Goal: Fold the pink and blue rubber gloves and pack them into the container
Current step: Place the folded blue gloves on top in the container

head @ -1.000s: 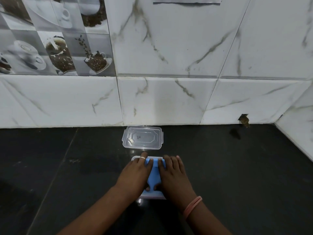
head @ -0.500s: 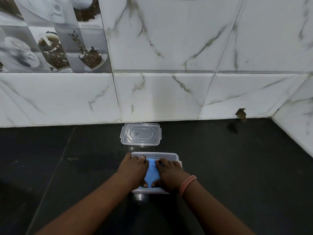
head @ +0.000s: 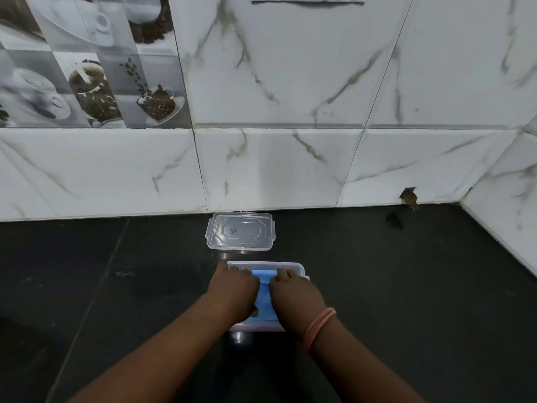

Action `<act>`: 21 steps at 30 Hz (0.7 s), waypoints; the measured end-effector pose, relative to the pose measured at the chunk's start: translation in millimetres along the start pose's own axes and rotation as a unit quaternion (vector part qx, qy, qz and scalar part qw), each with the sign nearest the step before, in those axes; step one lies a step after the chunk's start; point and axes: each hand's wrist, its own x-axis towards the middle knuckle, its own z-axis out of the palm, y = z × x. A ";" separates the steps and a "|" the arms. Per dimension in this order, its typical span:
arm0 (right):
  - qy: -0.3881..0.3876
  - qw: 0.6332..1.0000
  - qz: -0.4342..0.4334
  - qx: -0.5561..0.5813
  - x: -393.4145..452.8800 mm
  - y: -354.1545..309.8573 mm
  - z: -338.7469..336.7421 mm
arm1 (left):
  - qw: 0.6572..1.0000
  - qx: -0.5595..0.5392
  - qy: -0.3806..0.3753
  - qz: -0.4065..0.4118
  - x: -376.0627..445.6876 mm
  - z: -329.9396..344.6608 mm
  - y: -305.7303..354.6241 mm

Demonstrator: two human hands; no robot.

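Observation:
A clear plastic container (head: 296, 267) sits on the dark counter in front of me. Folded blue rubber gloves (head: 264, 295) lie inside it, showing as a strip between my hands. My left hand (head: 232, 289) presses down on the left part of the gloves, fingers bent over the container's far left rim. My right hand (head: 293, 292) presses on the right part, its fingers curled onto the blue rubber. A faint pink edge shows at the container's near side; the pink gloves themselves are hidden under my hands and the blue ones.
The container's clear lid (head: 240, 231) lies flat just beyond it, close to the marble-tiled wall (head: 276, 170). A side wall (head: 505, 228) closes the counter at the right. A small hole (head: 408, 196) sits low in the back wall.
My fingers have drawn back and curled from lying flat over the container. More of the container's far right rim shows. Both hands stay pressed on the blue gloves.

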 end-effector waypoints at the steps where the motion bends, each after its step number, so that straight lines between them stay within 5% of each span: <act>1: -0.009 1.000 0.029 0.006 -1.7 -6.5 0.8 | 1.000 -0.002 -0.005 -0.001 0.3 -2.8 1.8; 9: -0.097 0.990 0.098 0.006 19.5 -26.1 24.8 | 0.999 -0.001 -0.042 -0.027 -3.7 1.1 1.3; 14: -0.174 0.985 0.006 0.000 35.4 -15.8 25.4 | 0.997 0.001 -0.067 -0.023 -1.6 -3.7 3.9; 16: -0.131 0.985 0.110 0.030 37.2 -18.0 10.4 | 0.997 -0.001 -0.068 -0.024 -2.5 -5.1 3.3; 21: -0.210 0.977 0.034 -0.014 19.8 -6.1 -16.3 | 0.998 -0.017 -0.060 -0.028 -3.9 -4.6 3.3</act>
